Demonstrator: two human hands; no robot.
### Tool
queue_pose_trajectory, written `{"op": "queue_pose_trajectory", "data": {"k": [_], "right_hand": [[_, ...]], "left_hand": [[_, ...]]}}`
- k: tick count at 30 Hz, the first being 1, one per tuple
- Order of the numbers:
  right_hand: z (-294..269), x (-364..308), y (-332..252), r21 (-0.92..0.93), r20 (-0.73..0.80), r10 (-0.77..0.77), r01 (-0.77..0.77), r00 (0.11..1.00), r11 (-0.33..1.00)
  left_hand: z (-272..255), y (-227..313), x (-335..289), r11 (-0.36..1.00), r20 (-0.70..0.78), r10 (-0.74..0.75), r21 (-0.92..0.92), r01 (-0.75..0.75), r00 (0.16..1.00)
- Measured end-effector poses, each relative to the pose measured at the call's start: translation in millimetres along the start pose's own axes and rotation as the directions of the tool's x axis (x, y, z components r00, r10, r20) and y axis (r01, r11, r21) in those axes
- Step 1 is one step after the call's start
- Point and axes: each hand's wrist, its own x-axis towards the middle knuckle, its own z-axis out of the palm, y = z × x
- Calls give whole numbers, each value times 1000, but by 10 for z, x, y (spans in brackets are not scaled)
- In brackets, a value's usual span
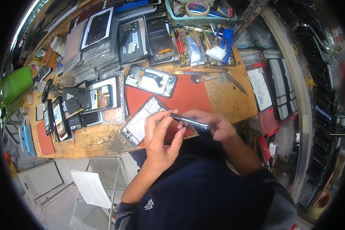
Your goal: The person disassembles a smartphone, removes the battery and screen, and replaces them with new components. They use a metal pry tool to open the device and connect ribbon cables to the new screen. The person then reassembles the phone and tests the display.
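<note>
Between my two hands a dark smartphone (191, 122) is held edge-on above the near edge of the bench, so its faces barely show. My left hand (159, 140) steadies its left end, thumb and fingers bent around it. At the other end, my right hand (215, 123) grips the phone with the thumb below and fingers behind. Partly under my left hand lies an opened phone frame (138, 124) with a pale inside. Farther back, a second opened phone (151, 80) rests on the red mat (191, 92), its inner parts and a black flex cable showing.
Stacked phones and bubble-wrapped screens (99, 53) fill the back left. Tweezers and tools (218, 76) lie right of the mat, below a blue cutter (227, 42) and a teal basket (203, 20). A white folding chair (90, 182) stands left of me.
</note>
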Motion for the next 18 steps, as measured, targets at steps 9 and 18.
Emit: {"op": "queue_pose_trajectory", "data": {"k": [9,18], "right_hand": [[64,-140,-338,-248,-489,71,-217,869,944],[18,-78,-316,-402,-630,-33,-289,776,869]], "left_hand": [[-567,-189,2,925,-62,-180,328,191,982],[-745,-373,-168,896,129,-213,422,141,969]]}}
